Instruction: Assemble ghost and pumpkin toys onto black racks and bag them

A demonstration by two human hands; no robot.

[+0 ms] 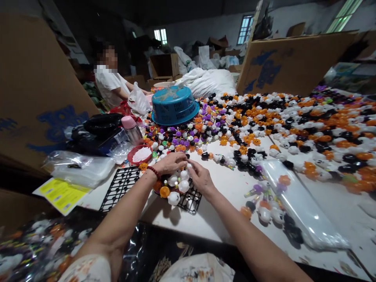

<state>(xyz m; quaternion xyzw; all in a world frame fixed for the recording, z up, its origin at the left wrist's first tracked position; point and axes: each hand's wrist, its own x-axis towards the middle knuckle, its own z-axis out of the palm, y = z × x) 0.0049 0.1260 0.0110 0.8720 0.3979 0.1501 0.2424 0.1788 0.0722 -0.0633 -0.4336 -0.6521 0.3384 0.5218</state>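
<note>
My left hand (172,162), with a red bead bracelet at the wrist, reaches over a black plastic grid rack (190,204), its fingers bent together. My right hand (202,178) meets it from the other side, thumb and fingers closed at the same spot. A small piece between the fingertips is mostly covered, so I cannot make out its kind. Below the hands, white round plastic figures (183,186) and an orange one (165,192) sit on the rack. A white figure with dark face marks (174,198) lies at its near edge.
Heaps of orange, black and white plastic figures (264,121) cover the table's far right. A blue basket (173,103) stands upside down behind. Left are a red dish of white powder (141,154), a pink-capped bottle (132,131) and plastic bags (85,168). Clear bags (305,211) lie right. A person (108,84) sits beyond.
</note>
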